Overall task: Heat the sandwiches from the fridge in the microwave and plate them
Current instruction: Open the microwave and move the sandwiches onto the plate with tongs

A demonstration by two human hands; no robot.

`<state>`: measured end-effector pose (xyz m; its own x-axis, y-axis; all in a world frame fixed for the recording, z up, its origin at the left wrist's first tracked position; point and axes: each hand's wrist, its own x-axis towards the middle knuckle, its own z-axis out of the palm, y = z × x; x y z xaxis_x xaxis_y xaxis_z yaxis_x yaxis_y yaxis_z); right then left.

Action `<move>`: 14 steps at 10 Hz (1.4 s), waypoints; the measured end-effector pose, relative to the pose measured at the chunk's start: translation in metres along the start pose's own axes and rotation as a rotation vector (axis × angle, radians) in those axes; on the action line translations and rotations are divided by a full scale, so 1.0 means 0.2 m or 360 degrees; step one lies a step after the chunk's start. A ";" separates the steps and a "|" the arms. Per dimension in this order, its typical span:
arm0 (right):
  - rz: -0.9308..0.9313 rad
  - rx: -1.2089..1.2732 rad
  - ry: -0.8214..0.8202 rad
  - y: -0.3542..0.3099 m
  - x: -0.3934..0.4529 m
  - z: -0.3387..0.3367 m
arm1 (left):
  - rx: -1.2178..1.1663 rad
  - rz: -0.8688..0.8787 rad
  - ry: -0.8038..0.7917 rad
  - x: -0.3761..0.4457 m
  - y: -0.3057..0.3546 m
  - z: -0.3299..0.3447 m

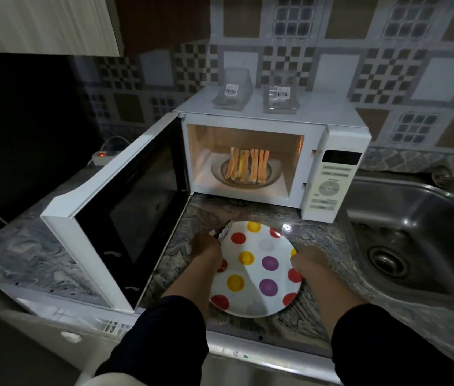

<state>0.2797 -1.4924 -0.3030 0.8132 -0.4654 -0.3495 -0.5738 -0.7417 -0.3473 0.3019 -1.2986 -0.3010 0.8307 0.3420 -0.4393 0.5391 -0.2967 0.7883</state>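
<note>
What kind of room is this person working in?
Most likely a home kitchen. A microwave with its door open stands on a stone-patterned counter, a steel sink lies to its right, and patterned tiles cover the wall behind.

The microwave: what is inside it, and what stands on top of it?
Inside the open microwave, sandwiches stand upright on a dish. Two clear plastic boxes stand on top. The dish's middle is covered by the sandwiches.

My plate looks glossy, like glazed ceramic. The table is polished marbled stone. The sink is brushed metal, the microwave smooth white, its two boxes clear plastic.
</note>
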 end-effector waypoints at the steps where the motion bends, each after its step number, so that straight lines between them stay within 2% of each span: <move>1: -0.0028 0.0138 0.0269 -0.06 -0.04 0.00 | -0.0135 -0.0006 -0.0001 -0.16 0.07 -0.05; 2: -0.0249 0.0400 0.0294 -0.14 -0.08 -0.04 | 0.0085 0.0171 -0.0126 -0.18 0.12 -0.08; 3: -0.0344 0.0923 -0.0122 -0.27 -0.16 -0.09 | 0.0466 0.0329 -0.0071 -0.16 0.23 -0.13; 4: -0.0374 0.1057 -0.0450 -0.35 -0.22 -0.09 | 0.0451 0.0389 -0.0133 -0.18 0.30 -0.15; 5: -0.0446 0.1284 -0.0796 -0.43 -0.31 -0.10 | 0.0092 0.0299 -0.0284 -0.18 0.35 -0.14; 6: -0.0495 0.1273 -0.0954 -0.44 -0.37 -0.09 | -0.0075 0.0201 -0.0366 -0.20 0.35 -0.18; 8: -0.0491 0.1125 -0.0723 -0.42 -0.35 -0.05 | -0.0342 0.0124 -0.0475 -0.14 0.30 -0.20; 10: -0.0538 0.0951 -0.0715 -0.42 -0.39 -0.08 | -0.0441 0.0084 -0.0548 -0.14 0.31 -0.27; 11: -0.0596 0.0757 -0.0740 -0.40 -0.42 -0.08 | -0.0592 0.0104 -0.0363 -0.14 0.32 -0.32; 12: -0.0627 0.0658 -0.0747 -0.40 -0.41 -0.08 | -0.0532 0.0123 -0.0264 -0.12 0.32 -0.35; 14: -0.0612 0.0795 -0.0745 -0.39 -0.38 -0.11 | -0.0473 0.0121 -0.0245 -0.12 0.33 -0.37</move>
<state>0.2646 -1.4088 -0.2307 0.9015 0.1144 -0.4173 -0.3266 -0.4528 -0.8296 0.3063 -1.2609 -0.2064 0.8903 0.1838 -0.4168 0.4297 -0.0356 0.9023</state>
